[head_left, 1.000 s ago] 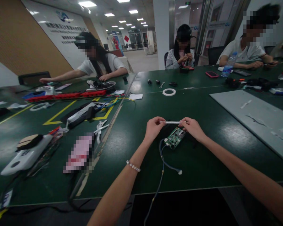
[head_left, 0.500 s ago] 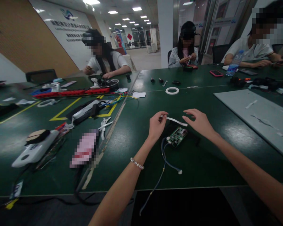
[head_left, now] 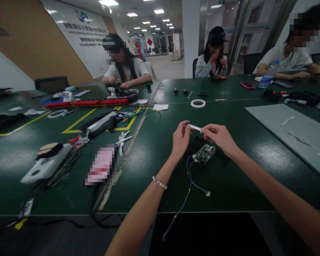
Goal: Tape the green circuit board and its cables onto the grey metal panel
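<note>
A short, narrow strip of white tape (head_left: 195,128) is stretched between my two hands above the table. My left hand (head_left: 180,140) pinches its left end between thumb and fingers. At the other end, the thumb and fingertips of my right hand (head_left: 221,138) are closed on it. Just below the hands lies a green circuit board (head_left: 204,154), with a dark object partly hidden behind it. Thin grey-blue cables (head_left: 190,177) run from the board toward the table's front edge, and one hangs over it.
A white ring-shaped roll (head_left: 197,103) lies beyond my hands. On the right is a grey board (head_left: 285,124) with strips on it. To the left are a pink-faced device (head_left: 102,165), a white device (head_left: 44,167) and red trays (head_left: 86,103). Several people sit around the table.
My right hand has moved left and closed on the free end of the strip, which hung loose from my left hand before. The strip is now held taut. The view has shifted slightly.
</note>
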Motion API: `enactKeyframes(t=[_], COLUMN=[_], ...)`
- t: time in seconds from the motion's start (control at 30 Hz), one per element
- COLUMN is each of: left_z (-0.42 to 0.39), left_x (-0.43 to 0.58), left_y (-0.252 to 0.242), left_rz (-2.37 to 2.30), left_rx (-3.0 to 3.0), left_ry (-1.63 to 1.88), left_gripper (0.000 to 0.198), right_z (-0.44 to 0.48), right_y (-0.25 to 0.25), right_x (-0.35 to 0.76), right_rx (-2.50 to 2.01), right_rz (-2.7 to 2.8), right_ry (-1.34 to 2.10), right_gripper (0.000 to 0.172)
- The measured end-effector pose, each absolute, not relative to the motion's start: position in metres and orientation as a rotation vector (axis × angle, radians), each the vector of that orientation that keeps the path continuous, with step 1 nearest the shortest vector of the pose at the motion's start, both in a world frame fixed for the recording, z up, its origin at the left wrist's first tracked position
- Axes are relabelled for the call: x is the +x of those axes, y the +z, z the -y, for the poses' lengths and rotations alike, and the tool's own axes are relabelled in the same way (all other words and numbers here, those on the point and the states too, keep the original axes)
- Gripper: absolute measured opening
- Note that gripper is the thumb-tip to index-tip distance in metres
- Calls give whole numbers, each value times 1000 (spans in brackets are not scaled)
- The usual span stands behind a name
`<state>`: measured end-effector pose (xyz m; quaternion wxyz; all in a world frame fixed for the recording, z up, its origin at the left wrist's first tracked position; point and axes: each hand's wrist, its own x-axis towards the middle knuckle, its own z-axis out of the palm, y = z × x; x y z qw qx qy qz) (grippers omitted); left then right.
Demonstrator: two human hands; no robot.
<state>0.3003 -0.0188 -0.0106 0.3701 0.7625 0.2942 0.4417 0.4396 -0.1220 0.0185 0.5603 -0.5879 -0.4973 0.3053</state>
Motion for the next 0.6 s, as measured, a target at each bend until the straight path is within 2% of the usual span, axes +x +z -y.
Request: enactKeyframes(t=[0.1,0.2,0.3,0.5,0.6], left_z=[10,6,6,9,9], left_x=[301,302,303,305,308], left_y=[-20,-26,-28,-26,-25], left_rz=[-848,-895,-883,-853,-836], left_rx=[1950,1989,2020,1929,1848], left_ry=[1114,1068,1064,1072,1044], left_gripper=[25,27,28,24,22], right_z=[129,133,130,120,122], right_y=[26,21,10,6,7], right_x=[411,379,363,373,380], right_rx=[-1283,-1300,-1424,-1703,-1793], right_rz=[1102,1278,1397,1633,1673], right_ry=[902,1031,917,478,385], right_gripper=[28,26,30,50,51])
